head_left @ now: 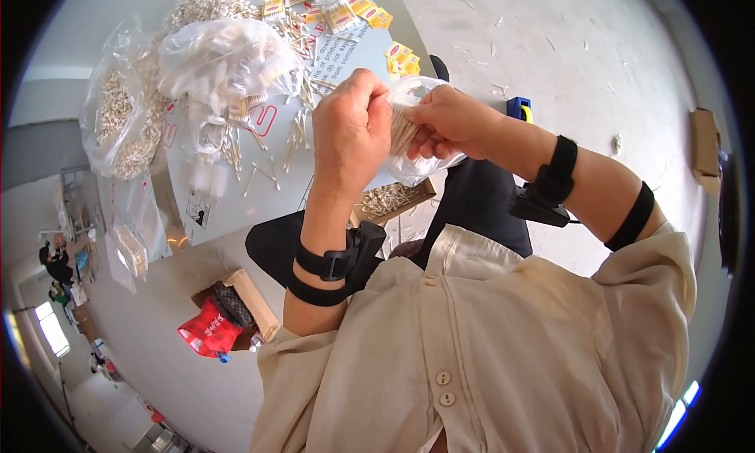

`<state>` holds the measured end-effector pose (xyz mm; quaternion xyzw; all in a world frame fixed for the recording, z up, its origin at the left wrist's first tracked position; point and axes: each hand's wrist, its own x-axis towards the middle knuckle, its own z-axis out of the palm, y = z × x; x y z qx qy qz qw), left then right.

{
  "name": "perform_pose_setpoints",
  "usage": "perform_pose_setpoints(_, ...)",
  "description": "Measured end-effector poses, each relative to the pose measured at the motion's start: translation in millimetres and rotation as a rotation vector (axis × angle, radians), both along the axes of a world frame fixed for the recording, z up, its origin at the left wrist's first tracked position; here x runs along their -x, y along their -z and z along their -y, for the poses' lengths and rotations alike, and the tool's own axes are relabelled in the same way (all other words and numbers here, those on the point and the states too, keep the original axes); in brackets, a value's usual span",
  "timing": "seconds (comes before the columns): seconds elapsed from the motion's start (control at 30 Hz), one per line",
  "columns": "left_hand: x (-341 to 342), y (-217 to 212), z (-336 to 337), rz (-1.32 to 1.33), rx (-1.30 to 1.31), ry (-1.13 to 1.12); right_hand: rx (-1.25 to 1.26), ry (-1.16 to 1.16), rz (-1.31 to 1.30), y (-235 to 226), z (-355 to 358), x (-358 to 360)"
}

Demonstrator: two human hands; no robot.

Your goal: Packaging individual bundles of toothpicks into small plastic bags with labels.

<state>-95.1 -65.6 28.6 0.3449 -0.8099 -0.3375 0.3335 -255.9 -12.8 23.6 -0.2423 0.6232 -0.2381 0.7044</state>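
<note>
My left hand (353, 134) is closed in a fist against the left edge of a clear plastic bag (417, 171), seemingly gripping its rim; the fingertips are hidden. Just to its right, my right hand (452, 124) has its fingers curled round a bundle of cotton swabs (400, 130) at the bag's mouth. Below the hands, an open cardboard box (429, 190) with loose cotton swabs stands between my legs. Loose swabs (296, 132) are strewn on the table (228, 209) left of my left hand.
Large clear bags (126, 111) of swabs and a heap of swabs (208, 5) crowd the table's left. Small yellow-and-white packets (401, 58) lie at the far edge. A blue tape dispenser (518, 108) is to the right. On the floor sits a box with a red bag (210, 329).
</note>
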Motion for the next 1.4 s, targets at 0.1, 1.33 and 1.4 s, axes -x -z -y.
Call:
perform_pose_setpoints(0.1,0,-11,-7,-0.012,-0.025,0.069,-0.009,0.156,0.076,4,6,-6)
perform_pose_setpoints(1.33,34,-3,-14,0.761,-0.222,0.316,0.670,0.337,-0.218,-26,-75,-20)
perform_pose_setpoints(1.4,36,0,-13,0.705,-0.371,0.315,0.707,0.328,-0.264,-24,-73,-20)
